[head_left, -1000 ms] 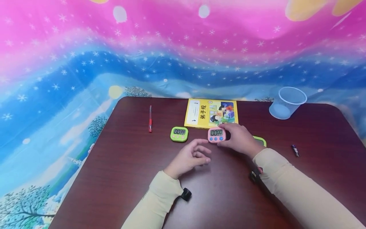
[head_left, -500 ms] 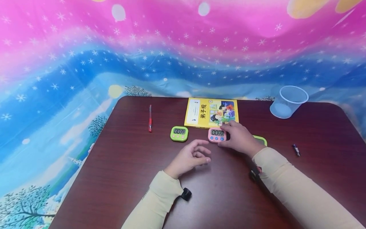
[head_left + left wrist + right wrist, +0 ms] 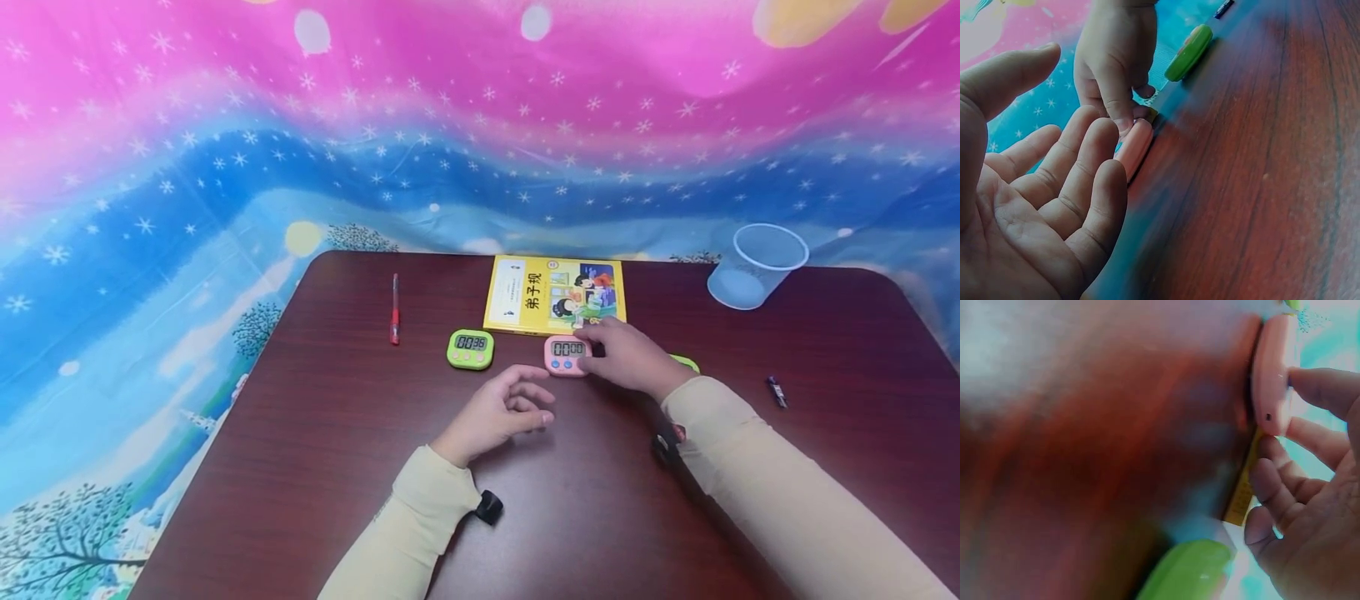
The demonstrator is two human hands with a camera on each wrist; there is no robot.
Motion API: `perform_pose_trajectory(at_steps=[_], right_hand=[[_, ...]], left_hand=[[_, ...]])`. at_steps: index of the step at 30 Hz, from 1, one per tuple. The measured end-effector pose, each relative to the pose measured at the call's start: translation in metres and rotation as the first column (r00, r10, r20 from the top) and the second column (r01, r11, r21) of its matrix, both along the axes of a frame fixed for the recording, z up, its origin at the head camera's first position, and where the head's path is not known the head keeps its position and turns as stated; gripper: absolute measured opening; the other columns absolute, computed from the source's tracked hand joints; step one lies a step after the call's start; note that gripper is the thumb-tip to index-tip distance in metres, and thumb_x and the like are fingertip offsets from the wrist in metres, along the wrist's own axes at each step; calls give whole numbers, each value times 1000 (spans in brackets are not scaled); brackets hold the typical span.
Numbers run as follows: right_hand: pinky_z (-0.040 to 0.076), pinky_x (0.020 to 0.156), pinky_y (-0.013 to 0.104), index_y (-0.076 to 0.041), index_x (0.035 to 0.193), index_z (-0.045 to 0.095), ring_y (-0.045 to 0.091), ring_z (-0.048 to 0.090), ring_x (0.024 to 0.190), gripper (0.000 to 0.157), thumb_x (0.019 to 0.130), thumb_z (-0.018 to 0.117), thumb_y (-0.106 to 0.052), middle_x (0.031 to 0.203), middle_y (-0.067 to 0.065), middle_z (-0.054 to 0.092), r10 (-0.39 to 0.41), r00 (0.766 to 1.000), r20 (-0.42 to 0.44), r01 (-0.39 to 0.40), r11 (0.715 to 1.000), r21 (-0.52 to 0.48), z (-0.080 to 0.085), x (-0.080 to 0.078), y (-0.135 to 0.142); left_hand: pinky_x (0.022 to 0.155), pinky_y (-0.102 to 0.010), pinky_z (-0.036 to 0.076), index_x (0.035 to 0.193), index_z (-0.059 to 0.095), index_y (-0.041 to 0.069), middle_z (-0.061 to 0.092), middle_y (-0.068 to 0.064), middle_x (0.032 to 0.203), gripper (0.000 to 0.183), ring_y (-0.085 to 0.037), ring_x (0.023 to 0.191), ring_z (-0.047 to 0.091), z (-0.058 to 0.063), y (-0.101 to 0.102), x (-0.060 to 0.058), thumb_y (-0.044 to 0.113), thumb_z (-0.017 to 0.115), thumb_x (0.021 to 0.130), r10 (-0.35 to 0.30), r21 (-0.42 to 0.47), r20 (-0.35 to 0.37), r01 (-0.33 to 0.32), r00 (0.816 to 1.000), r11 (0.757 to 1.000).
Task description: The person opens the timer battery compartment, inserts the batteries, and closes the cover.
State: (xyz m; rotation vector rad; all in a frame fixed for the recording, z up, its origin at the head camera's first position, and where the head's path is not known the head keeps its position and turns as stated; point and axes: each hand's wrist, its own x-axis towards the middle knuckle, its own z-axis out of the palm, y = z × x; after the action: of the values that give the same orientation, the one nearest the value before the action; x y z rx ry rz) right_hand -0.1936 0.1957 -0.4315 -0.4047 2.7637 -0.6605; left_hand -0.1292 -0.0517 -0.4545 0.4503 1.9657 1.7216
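A pink digital timer (image 3: 566, 357) with blue buttons lies on the table, its display reading zeros. My right hand (image 3: 626, 360) holds it at the right end: the thumb (image 3: 1319, 387) presses on its face over the rightmost button, and the index finger (image 3: 1316, 439) touches its edge. The other right fingers curl loosely below. Just left of the pink timer hovers my left hand (image 3: 498, 417), fingers relaxed and holding nothing; whether its index fingertip touches the timer I cannot tell. A green timer (image 3: 470, 349) with running digits lies further left.
Behind the timers lies a yellow book (image 3: 555, 296). A red pen (image 3: 394, 308) is at left. Another green timer (image 3: 686, 364) sits partly hidden behind my right wrist. A clear plastic cup (image 3: 757, 267) stands at back right, with a small dark object (image 3: 777, 392) nearer.
My right thumb has moved from the pink timer's lower edge up onto its face, covering the rightmost blue button. The left hand has stayed in place.
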Motion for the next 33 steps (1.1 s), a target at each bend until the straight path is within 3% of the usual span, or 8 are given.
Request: perform_pose_trajectory(at_steps=[3,10,18,22,29,33], right_hand=[[49,96,52,-4,139,59,30,54,103,55,92,72,-28,120,17,59,-2,1000,2,3,1000,-10,2,0,0],[48,101,55,-8,145,53,31,53,110,78,81,84,-38,127,17,55,-64,997,31,66,996,-65,-6,8,1],[41,106,62,-9,147,50,35,51,119,81,80,85,-39,137,19,54,-87,996,7,88,995,-47,-6,11,-2],[37,102,62,-9,148,49,34,53,117,84,80,84,-43,131,17,58,-106,994,-21,104,993,-47,-3,14,4],[53,95,57,-8,147,49,39,52,118,78,83,83,-37,131,18,52,-170,985,-22,166,978,-126,13,27,28],[49,98,61,-6,148,46,42,49,124,78,85,81,-36,137,20,49,-186,981,-48,177,973,-151,18,41,46]], left_hand=[[63,-31,51,141,51,8,69,-12,118,58,-21,87,69,1,1,0,13,77,90,0,-3,-6,0,1000,1000],[64,-32,53,140,52,7,69,-14,118,56,-18,87,70,-1,1,0,12,77,90,9,2,-26,-9,1000,1000],[64,-32,53,139,52,6,70,-12,116,54,-16,86,69,3,-1,1,10,76,90,20,6,-35,-19,999,1000],[62,-32,52,139,52,6,69,-14,117,54,-17,85,69,3,0,1,10,76,90,16,5,-31,-16,999,1000],[60,-32,51,139,52,7,69,-14,118,55,-27,90,70,3,-1,2,12,77,90,15,2,-22,-15,1000,1000],[60,-32,51,139,53,6,69,-14,118,55,-28,89,70,4,0,3,12,76,90,15,2,-25,-15,1000,1000]])
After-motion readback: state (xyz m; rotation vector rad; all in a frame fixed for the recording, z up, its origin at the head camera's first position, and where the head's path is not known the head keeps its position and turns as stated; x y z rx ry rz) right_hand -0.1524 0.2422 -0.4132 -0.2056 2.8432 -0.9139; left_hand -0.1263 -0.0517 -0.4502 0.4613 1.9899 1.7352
